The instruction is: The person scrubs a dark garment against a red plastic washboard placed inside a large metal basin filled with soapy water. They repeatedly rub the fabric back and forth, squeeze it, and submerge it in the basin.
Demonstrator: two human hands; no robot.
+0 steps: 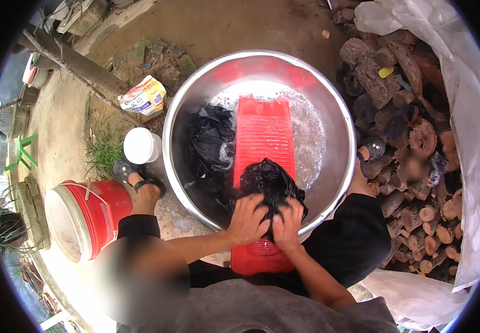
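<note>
A red plastic washboard (265, 129) leans in a large round metal basin (346, 125) of soapy water, its near end over the rim by my lap. Wet black cloth (269, 179) lies bunched on the board's lower ribs. My left hand (248, 220) grips the left part of the bunch with bent fingers. On its right part, my right hand (288, 224) also grips the fabric, close beside the left. More dark cloth (211, 141) is heaped in the water left of the board. Foam (256, 88) floats along the basin's far side. The fabric hides some of my fingertips.
Left of the basin are a white lidded tub (140, 145), a detergent pouch (144, 95) and a red bucket (107, 212). Stacked firewood (423, 212) and plastic sheeting (469, 145) stand at the right. A tree trunk (77, 62) slants across the upper left.
</note>
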